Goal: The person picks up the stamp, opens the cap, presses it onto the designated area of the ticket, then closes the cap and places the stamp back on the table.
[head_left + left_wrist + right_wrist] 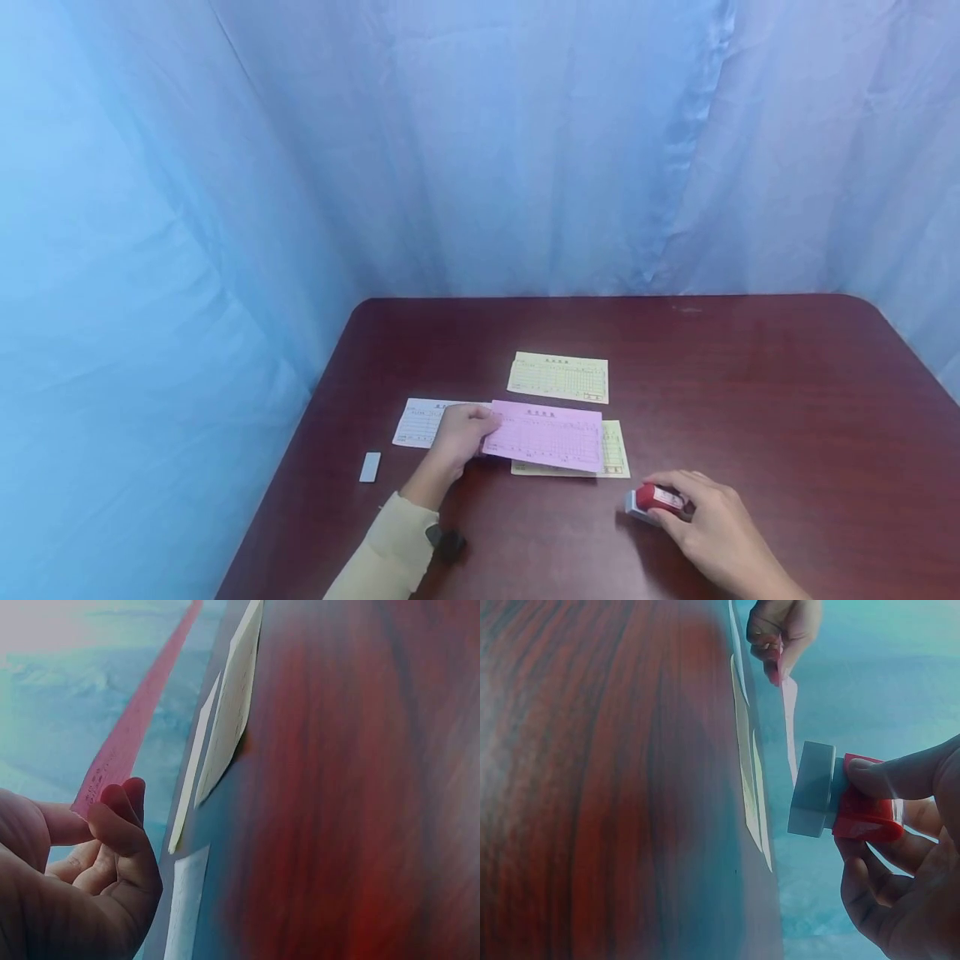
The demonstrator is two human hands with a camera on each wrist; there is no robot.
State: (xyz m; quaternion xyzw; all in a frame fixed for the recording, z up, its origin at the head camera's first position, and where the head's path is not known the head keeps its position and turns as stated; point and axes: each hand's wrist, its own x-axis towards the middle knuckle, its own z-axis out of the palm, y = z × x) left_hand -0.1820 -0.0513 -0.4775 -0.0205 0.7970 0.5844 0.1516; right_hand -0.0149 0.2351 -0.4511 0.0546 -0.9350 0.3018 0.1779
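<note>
My left hand (461, 433) pinches the left edge of a pink printed slip (546, 435). The left wrist view shows that slip (124, 742) raised above the table between thumb and fingers. In the head view it overlaps a yellow slip (617, 450) lying on the table. A white slip (417, 423) lies partly hidden behind the left hand. My right hand (716, 525) grips a red stamp (660, 497) with a grey base, held near the slips' right side. In the right wrist view the stamp's grey block (812, 787) points away from the fingers.
Another yellow slip (558, 377) lies farther back on the dark red wooden table (772, 400). At the left sits a small pale rectangular piece (370, 467). Blue curtains (480, 150) hang behind and beside the table.
</note>
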